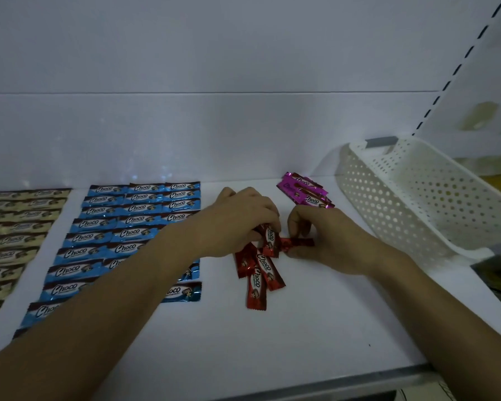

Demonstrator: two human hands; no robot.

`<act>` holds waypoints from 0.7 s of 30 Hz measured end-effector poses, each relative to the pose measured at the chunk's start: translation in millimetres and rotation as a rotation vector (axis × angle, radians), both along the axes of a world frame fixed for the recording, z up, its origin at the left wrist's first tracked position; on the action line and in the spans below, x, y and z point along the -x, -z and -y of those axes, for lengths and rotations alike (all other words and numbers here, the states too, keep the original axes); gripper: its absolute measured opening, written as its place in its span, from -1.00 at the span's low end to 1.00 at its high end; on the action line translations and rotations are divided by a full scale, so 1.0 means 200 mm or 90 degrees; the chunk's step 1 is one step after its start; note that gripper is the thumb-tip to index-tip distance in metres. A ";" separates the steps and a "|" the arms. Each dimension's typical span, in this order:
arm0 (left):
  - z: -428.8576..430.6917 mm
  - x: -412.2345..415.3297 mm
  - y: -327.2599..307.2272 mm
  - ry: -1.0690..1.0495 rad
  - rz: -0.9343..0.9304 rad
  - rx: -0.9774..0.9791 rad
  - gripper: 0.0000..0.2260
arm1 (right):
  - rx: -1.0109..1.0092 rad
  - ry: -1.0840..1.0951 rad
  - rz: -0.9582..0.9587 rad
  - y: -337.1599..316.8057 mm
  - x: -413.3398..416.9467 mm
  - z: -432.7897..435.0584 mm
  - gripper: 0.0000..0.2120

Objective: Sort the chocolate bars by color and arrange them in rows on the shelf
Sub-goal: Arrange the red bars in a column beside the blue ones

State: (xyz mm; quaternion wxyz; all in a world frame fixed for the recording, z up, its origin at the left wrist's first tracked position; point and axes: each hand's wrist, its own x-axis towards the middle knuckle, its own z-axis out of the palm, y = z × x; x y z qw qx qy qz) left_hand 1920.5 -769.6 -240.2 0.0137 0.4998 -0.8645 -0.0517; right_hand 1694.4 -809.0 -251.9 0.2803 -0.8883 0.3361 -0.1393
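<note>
Shelf (pixel 330 328) carried blue rows (pixel 122 227) at left and loose red bars (pixel 258 273) at centre. Left hand (pixel 243 221) fingers (pixel 272 219) curled on top red bar (pixel 270 240). Right hand (pixel 321 238) fingers pinched crosswise red bar (pixel 300 243). Advisable: lay each flat, logo up, edges aligned.

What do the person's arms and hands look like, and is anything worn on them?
The left hand and the right hand carry no glove, and no ring or watch is visible. The left forearm and the right forearm show no sleeve up to the frame edge. The dim light may hide small details.
</note>
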 end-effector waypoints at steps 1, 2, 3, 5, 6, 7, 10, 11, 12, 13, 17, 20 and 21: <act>0.01 0.00 0.00 0.016 0.003 -0.001 -0.71 | 0.001 0.008 0.004 0.00 0.01 0.00 -0.75; 0.01 -0.01 0.00 0.030 0.005 -0.004 -0.73 | 0.003 0.016 0.012 -0.01 0.03 0.01 -0.73; 0.02 -0.01 0.00 0.042 0.010 -0.002 -0.74 | 0.002 0.025 0.020 -0.01 0.04 0.01 -0.71; 0.02 -0.03 0.01 0.071 0.021 0.023 -0.78 | 0.003 0.045 0.030 0.00 0.05 0.01 -0.69; 0.03 -0.03 0.01 0.088 0.010 0.047 -0.81 | 0.013 0.051 0.033 0.00 0.05 0.01 -0.69; 0.02 -0.04 0.01 0.103 -0.015 0.076 -0.84 | 0.032 0.052 0.034 0.00 0.05 0.01 -0.69; 0.02 -0.08 -0.03 0.107 -0.131 0.132 -0.79 | 0.097 0.052 0.052 0.00 0.04 0.02 -0.68; 0.02 -0.11 -0.04 0.092 -0.173 0.124 -0.78 | 0.111 0.053 0.063 -0.01 0.04 0.03 -0.68; 0.03 -0.13 -0.06 0.071 -0.207 0.107 -0.80 | 0.125 0.055 0.074 -0.02 0.04 0.03 -0.69; 0.03 -0.16 -0.07 0.047 -0.230 0.089 -0.84 | 0.135 0.056 0.083 -0.03 0.04 0.04 -0.70; 0.04 -0.23 -0.10 -0.102 -0.329 0.010 -0.86 | 0.096 0.101 0.147 -0.07 -0.01 0.07 -0.75; 0.08 -0.29 -0.09 -0.210 -0.360 -0.028 -0.88 | 0.086 0.150 0.153 -0.05 -0.07 0.10 -0.80; 0.11 -0.31 -0.08 -0.231 -0.340 -0.024 -0.89 | 0.096 0.154 0.141 -0.04 -0.10 0.11 -0.81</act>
